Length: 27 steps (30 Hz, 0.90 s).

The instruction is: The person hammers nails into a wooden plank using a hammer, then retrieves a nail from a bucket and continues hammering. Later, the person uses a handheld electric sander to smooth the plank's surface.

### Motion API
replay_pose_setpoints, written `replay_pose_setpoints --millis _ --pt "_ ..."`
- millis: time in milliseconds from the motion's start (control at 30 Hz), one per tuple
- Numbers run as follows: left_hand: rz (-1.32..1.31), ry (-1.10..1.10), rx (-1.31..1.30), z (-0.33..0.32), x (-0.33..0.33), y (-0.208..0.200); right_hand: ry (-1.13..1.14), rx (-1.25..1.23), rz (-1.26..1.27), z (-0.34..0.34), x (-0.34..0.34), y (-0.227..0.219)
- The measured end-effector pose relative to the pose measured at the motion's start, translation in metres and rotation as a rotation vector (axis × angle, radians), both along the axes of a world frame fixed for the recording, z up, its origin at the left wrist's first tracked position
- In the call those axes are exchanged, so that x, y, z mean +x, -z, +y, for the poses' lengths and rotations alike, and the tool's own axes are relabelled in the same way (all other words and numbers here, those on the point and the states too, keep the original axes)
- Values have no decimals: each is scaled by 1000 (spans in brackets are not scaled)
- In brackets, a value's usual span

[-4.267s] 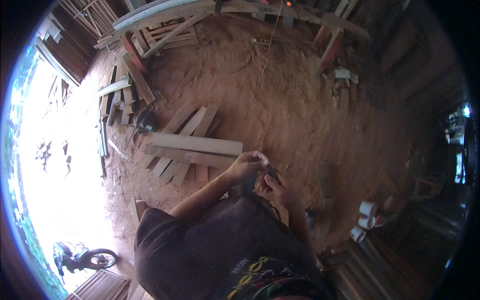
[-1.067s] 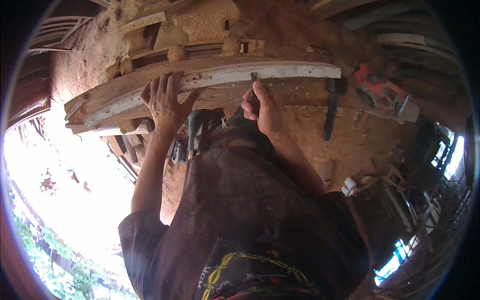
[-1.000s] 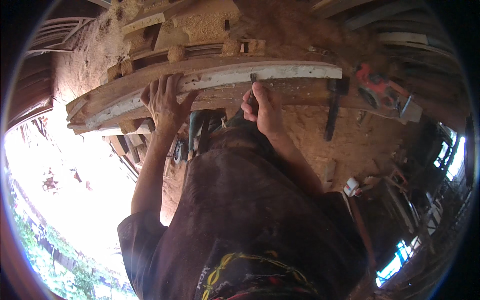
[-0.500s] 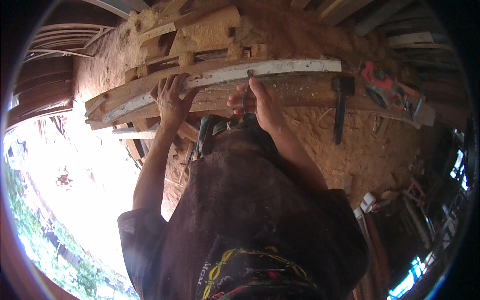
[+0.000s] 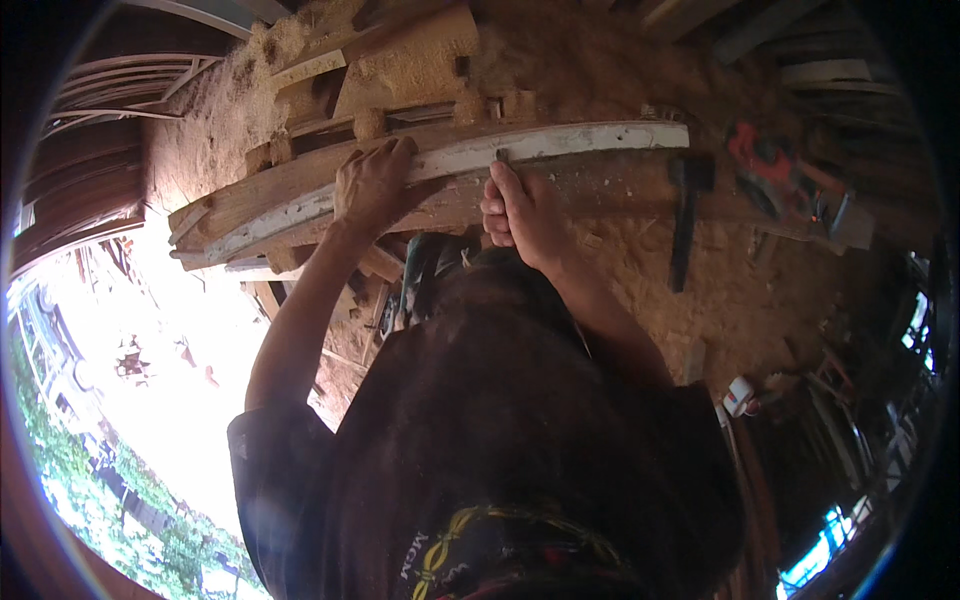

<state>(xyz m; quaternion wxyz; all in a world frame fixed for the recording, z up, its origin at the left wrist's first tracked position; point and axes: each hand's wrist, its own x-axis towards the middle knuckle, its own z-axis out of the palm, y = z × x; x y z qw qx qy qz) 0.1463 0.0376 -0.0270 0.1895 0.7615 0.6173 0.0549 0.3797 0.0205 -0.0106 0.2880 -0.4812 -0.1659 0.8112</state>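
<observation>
A long, slightly curved wooden piece with a worn white face (image 5: 570, 140) lies across a brown timber plank (image 5: 610, 185) in front of me. My left hand (image 5: 374, 188) is laid over its left half, the fingers bent across the far edge and gripping it. Closed in a fist, my right hand (image 5: 522, 212) holds a thin dark metal rod (image 5: 502, 156). Only the rod's tip shows above the thumb, at the near edge of the white face. The fingers hide the rest, so its exact kind is unclear.
A dark hammer (image 5: 683, 235) lies right of my right hand, its head on the plank. Beyond it sits a red power tool (image 5: 765, 160). Notched timber blocks (image 5: 370, 124) line the far side. Sawdust and scraps cover the ground. Bright daylight enters at the left.
My left hand has slid right along the wooden piece. My right hand's fingers, loosely spread around the rod before, have curled into a fist on it.
</observation>
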Motion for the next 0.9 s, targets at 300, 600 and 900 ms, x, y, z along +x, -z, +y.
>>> replay_pose_setpoints --millis 300,600,900 --pt "90 -37 -148 9 2 -12 -241 1140 -1119 -27 -33 54" --pt "-48 -41 20 5 -4 3 -225 466 -241 -8 10 5" --pt "13 -33 -12 -3 1 -10 -176 126 -2 1 15 -4"
